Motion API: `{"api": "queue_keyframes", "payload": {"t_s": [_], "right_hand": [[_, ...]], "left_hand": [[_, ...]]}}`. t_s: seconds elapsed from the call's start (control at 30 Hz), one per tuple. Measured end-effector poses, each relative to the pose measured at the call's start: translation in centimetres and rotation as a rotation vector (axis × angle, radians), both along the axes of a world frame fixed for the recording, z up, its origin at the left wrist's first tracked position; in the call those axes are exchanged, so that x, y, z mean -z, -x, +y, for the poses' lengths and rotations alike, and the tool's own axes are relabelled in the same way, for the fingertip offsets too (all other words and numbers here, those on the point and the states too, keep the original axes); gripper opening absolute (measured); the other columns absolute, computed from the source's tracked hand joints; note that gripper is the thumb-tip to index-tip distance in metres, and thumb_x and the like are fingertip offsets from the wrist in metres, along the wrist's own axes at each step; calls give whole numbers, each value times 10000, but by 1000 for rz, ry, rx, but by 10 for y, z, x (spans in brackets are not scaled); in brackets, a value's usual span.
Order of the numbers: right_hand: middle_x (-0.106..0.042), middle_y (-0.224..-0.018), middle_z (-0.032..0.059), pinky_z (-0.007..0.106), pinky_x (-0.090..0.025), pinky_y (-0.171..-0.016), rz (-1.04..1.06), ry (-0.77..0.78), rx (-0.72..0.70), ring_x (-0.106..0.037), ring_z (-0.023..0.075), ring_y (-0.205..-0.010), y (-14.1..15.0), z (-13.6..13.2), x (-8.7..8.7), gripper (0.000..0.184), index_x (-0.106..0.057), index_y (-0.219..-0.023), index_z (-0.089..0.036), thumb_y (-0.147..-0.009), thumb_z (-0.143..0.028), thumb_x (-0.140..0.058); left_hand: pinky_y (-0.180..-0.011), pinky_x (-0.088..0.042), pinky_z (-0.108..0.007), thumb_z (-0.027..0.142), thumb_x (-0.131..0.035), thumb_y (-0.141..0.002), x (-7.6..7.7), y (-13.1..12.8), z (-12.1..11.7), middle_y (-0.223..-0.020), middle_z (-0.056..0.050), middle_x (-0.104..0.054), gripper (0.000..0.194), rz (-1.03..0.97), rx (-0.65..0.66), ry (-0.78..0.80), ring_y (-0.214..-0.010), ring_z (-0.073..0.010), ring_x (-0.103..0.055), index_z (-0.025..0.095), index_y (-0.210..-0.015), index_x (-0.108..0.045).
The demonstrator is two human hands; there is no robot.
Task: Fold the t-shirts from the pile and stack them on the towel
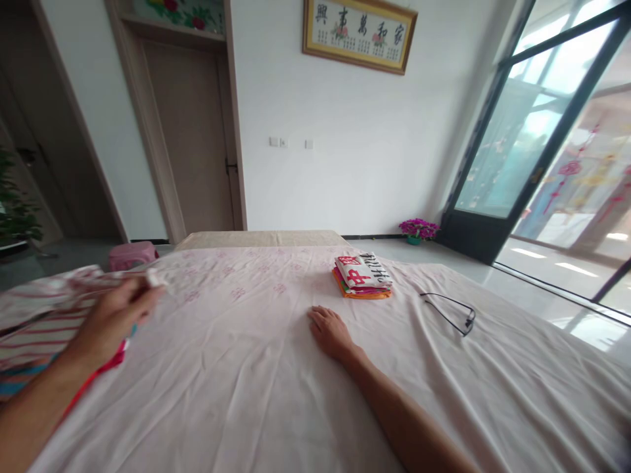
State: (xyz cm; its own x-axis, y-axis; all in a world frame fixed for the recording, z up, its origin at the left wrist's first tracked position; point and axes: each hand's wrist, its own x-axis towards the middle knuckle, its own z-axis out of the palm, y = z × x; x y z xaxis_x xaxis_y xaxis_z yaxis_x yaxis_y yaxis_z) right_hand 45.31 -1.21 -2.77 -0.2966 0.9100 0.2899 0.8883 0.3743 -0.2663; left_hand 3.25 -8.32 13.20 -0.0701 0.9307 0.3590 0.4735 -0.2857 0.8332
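Note:
On the left, my left hand (121,305) pinches the edge of a white garment with red stripes (54,332); a bit of white fabric pokes out past the fingertips. Pink, red and blue cloth (116,358) shows beneath that forearm, its shape mostly hidden. My right hand (332,334) lies flat on the pale pink flowered sheet (221,368), fingers stretched out and holding nothing. Just beyond it sits a small stack of folded clothes (362,276), white with red and black lettering on top, orange at the bottom.
Black-framed glasses (456,312) rest on the sheet at right. A pink plastic stool (132,255) stands past the left edge. Farther off are a flowerpot (418,230) by the wall, a wooden door (190,131) and a dark-framed glass door (493,151).

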Motion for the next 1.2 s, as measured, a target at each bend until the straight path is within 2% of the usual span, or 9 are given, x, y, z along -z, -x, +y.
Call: {"api": "queue_keyframes", "payload": {"t_s": [0.1, 0.17, 0.23, 0.37, 0.53, 0.7, 0.93, 1.1, 1.2], "right_hand": [[-569, -1407, 76, 334, -298, -1141, 3, 15, 2, -477, 198, -1322, -1, 1, 1, 396, -613, -1313, -218, -964, -276, -435], [-570, -1405, 77, 325, -304, -1136, 7, 21, 5, -483, 194, -1315, -2, 2, 2, 395, -614, -1311, -214, -967, -278, -431], [-576, -1398, 78, 319, -309, -1130, 13, 23, 4, -489, 195, -1309, -2, 2, 2, 391, -620, -1304, -210, -968, -282, -432], [-591, -1375, 76, 318, -322, -1114, 26, 13, -10, -504, 197, -1289, -1, 2, 0, 385, -626, -1292, -212, -965, -281, -436], [-599, -1361, 73, 323, -337, -1090, 30, 32, 11, -521, 198, -1259, 1, 0, -5, 372, -635, -1273, -227, -951, -266, -453], [-604, -1351, 78, 315, -331, -1088, 27, 21, 12, -517, 199, -1259, 2, 0, -5, 373, -635, -1271, -221, -948, -248, -451], [-615, -1326, 74, 302, -347, -1058, 34, 16, 31, -536, 193, -1223, 2, -1, -5, 352, -642, -1249, -221, -950, -254, -459], [-622, -1314, 67, 295, -353, -1054, 51, 17, 28, -549, 189, -1209, 1, -3, -6, 348, -644, -1236, -229, -940, -240, -462], [-629, -1304, 64, 289, -362, -1050, 72, 13, 20, -560, 186, -1197, -2, -1, -5, 344, -649, -1220, -226, -926, -230, -470]], "left_hand": [[-531, -409, -222, 589, -601, -797, 30, -55, 15, -772, 11, -630, 441, 37, 323, 212, -611, -123, -555, 198, -1000, -591], [-558, -449, -244, 572, -553, -830, 55, -77, 17, -824, -21, -673, 435, 70, 372, 267, -639, -144, -601, 193, -1033, -614], [-668, -505, -276, 542, -509, -858, 81, -80, 19, -876, -38, -701, 403, 110, 299, 222, -746, -173, -648, 198, -1024, -639], [-852, -520, -337, 503, -492, -848, 130, -50, 36, -1065, -78, -716, 411, 233, -45, 58, -946, -228, -673, 195, -1070, -648], [-982, -470, -369, 432, -473, -856, 168, -28, 53, -1151, -105, -703, 400, 485, -210, -41, -1108, -256, -635, 198, -1137, -636], [-933, -479, -334, 361, -488, -835, 179, -31, 53, -1060, -86, -723, 284, 593, -274, -2, -1030, -242, -661, 225, -1014, -662], [-776, -502, -303, 341, -452, -838, 169, -34, 40, -959, -60, -721, 224, 494, -378, -7, -896, -234, -680, 227, -970, -592], [-835, -497, -294, 273, -442, -811, 164, -44, 23, -941, -27, -713, 141, 419, -219, -181, -898, -207, -674, 247, -903, -547], [-836, -497, -276, 256, -432, -816, 162, -49, 17, -918, -9, -704, 130, 386, -94, -199, -879, -184, -668, 254, -885, -542]]}}
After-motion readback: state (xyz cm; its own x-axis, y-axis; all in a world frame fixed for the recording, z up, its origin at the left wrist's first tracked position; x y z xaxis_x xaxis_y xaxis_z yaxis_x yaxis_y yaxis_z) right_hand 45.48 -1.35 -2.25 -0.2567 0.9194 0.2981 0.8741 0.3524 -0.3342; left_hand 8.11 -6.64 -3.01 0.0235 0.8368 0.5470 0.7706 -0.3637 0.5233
